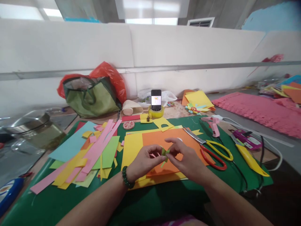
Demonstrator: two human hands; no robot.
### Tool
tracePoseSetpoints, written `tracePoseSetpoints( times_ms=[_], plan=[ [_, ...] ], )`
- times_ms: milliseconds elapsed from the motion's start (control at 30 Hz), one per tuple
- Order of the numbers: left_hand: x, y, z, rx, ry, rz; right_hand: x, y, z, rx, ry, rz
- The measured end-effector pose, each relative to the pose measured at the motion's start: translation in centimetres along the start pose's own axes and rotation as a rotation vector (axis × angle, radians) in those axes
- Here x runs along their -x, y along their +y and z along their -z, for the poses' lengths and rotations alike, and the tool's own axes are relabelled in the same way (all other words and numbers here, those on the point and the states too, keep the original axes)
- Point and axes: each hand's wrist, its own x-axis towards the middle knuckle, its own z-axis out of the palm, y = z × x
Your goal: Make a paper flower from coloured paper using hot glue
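Note:
Between my two hands is a small green paper bow (165, 153) with a thin strip hanging below it. My left hand (150, 157), with a dark green bead bracelet (127, 177) at the wrist, pinches the bow's left side. At its right side, the thumb and fingers of my right hand (183, 153) pinch it too, with one finger raised. Both hands are above an orange sheet (152, 138), which lies over yellow sheets (131, 150). Scissors (209, 147) with one yellow and one red handle lie to the right, their blades on the orange sheet.
Paper strips and sheets (94, 153) are piled at left. A phone (156, 99) stands on a yellow tape roll (156, 112) behind the sheets. To the right are a pink glue gun (213, 125), a yellow cutter (251, 160) and cables. A glass jar (39, 131) stands far left.

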Motion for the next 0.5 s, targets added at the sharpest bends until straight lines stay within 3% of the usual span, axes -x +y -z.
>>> tracePoseSetpoints(
  times_ms=[133,233,400,500],
  plan=[
    [0.0,-0.1,0.4,-0.024,-0.013,0.033,0.6,0.0,-0.2,0.04,-0.091,0.039],
    [-0.1,0.0,0.8,0.02,-0.025,0.089,0.9,0.7,1.1,0.137,-0.034,0.043],
    [-0.5,0.4,1.4,0.21,0.116,0.118,2.2,5.8,7.2,0.608,0.156,-0.174],
    [-0.7,0.4,1.7,0.269,0.161,0.15,3.8,10.1,10.5,0.917,0.111,-0.327]
  ],
)
